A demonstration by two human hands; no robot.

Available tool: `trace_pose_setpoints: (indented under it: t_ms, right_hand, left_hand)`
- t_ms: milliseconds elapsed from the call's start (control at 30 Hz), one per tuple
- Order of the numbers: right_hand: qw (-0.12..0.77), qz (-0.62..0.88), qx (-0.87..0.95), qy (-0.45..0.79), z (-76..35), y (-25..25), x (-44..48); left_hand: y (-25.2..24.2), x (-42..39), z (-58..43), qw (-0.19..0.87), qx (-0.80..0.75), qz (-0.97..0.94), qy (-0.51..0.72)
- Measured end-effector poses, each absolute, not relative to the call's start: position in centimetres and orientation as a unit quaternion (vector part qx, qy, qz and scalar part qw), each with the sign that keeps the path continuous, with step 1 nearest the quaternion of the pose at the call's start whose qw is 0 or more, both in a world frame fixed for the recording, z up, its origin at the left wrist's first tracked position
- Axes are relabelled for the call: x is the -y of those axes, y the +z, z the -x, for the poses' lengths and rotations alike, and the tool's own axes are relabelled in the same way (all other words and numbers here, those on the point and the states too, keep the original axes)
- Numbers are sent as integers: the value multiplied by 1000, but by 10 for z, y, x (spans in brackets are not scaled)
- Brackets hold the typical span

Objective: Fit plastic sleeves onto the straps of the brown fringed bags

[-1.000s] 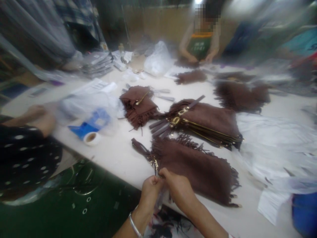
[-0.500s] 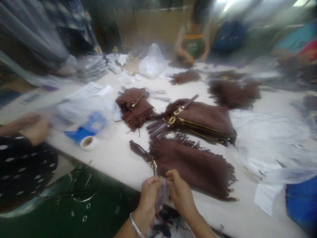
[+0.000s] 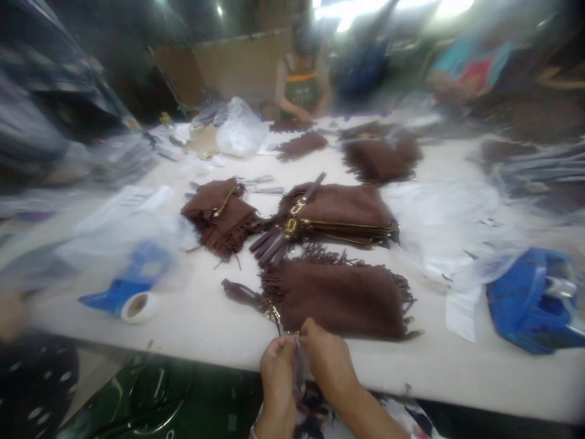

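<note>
Close together at the table's near edge, my left hand and my right hand both have their fingers pinched on a small strip in clear plastic. It hangs down between them; what is inside it is too blurred to make out. Just beyond my fingers lies a brown fringed pouch, flat on the table. A wrist strap with gold-coloured clasps extends from its left end. Behind it sits a stack of brown pouches with gold zippers, their straps toward the left.
Further left are another fringed pouch, a white tape roll and blue plastic. To the right lie white plastic sheets and a blue bin-like container. A co-worker's polka-dot sleeve is at left; other people work across the table.
The view has swung right, so the table things appear further left and the blue container shows more fully. My hands keep their pinch on the plastic strip.
</note>
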State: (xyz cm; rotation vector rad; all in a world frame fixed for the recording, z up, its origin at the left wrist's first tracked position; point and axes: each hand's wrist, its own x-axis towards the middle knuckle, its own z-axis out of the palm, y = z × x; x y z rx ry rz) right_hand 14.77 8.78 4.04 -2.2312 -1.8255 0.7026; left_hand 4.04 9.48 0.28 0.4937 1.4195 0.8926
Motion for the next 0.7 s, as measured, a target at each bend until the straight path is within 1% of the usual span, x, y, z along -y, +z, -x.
trace_pose_setpoints:
  t_ms: [233, 333, 567, 700]
  right_hand:
    - [178, 749, 591, 242, -147, 34, -76]
    - [210, 750, 570, 264, -141, 31, -72]
    - [352, 710, 478, 379, -135, 25, -60]
    - [396, 661, 435, 466, -134, 28, -57]
  left_hand:
    - [-1, -94, -39, 667, -598, -200, 398]
    - [-5, -95, -37, 667, -594, -199, 404]
    - [-4, -89, -37, 665, -583, -197, 422]
    - [1, -89, -39, 672, -590, -168, 415]
